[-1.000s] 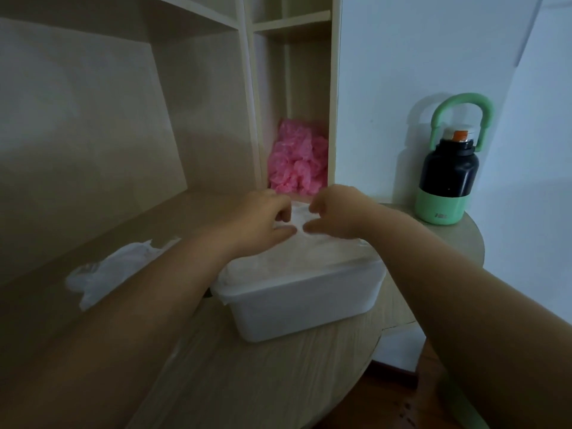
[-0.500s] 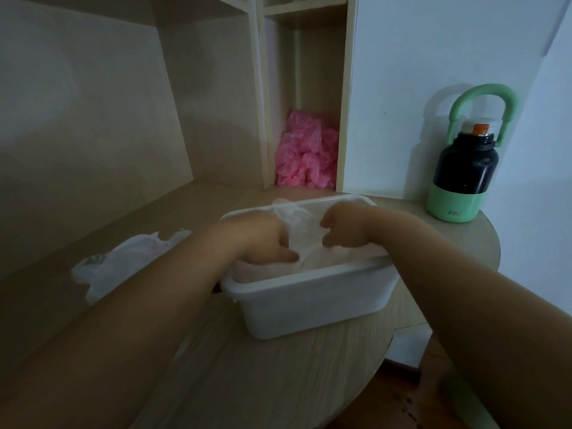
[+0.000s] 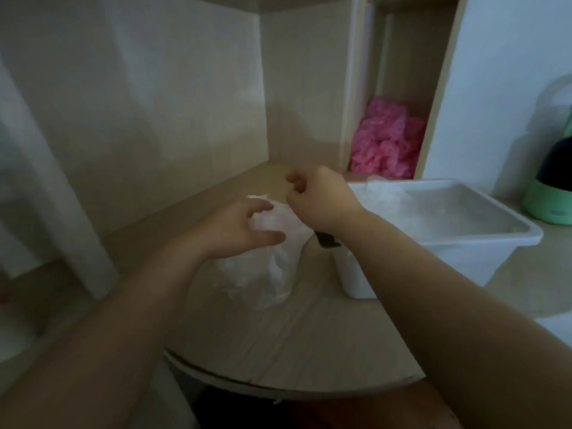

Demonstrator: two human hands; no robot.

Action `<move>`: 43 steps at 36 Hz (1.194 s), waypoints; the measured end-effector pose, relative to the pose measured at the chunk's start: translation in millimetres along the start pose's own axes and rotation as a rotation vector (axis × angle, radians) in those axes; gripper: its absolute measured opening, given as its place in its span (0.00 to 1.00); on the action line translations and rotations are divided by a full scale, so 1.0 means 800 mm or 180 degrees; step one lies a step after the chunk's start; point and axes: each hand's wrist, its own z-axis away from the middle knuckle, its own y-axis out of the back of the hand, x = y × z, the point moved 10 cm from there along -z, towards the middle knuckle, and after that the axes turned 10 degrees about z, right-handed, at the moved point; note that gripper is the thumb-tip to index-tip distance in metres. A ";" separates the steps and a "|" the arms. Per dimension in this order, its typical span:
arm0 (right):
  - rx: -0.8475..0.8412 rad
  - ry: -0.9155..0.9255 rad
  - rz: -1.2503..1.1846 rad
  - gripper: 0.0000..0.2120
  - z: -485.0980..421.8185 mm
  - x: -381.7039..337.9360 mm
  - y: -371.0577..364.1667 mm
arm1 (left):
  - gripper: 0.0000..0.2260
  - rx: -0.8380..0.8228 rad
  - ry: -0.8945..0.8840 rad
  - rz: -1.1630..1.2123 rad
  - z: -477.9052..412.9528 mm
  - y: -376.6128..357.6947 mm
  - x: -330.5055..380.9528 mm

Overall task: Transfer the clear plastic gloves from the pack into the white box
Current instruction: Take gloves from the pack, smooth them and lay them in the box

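L hand (image 3: 238, 230) + R hand (image 3: 322, 199) off white box (image 3: 464, 258), over pack (image 3: 266, 274)

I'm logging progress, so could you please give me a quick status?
Left hand open at the pack. Right hand curled at its top, grip unclear. Some gloves in the white box. Box top unobstructed.

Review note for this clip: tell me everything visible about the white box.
The white box is a rectangular, open-topped tub of translucent white plastic with a rolled rim. It stands upright on the wooden table, to the right of the pack. Crumpled clear gloves lie inside, heaped toward its far left corner. The right forearm crosses in front of its near left corner; whether it touches the box cannot be told.
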 end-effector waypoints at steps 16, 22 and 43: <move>-0.1414 -0.0546 -0.2929 0.36 -0.005 0.012 -0.037 | 0.05 0.0371 -0.0699 0.3451 -0.010 0.055 0.038; -0.1562 -0.0557 -0.3689 0.21 0.000 0.015 -0.009 | 0.05 0.0111 -0.0687 0.3351 -0.014 0.046 0.064; -0.0202 -0.1652 0.1308 0.17 0.034 0.273 0.129 | 0.15 -0.0376 -0.1199 -0.0045 -0.071 -0.077 0.206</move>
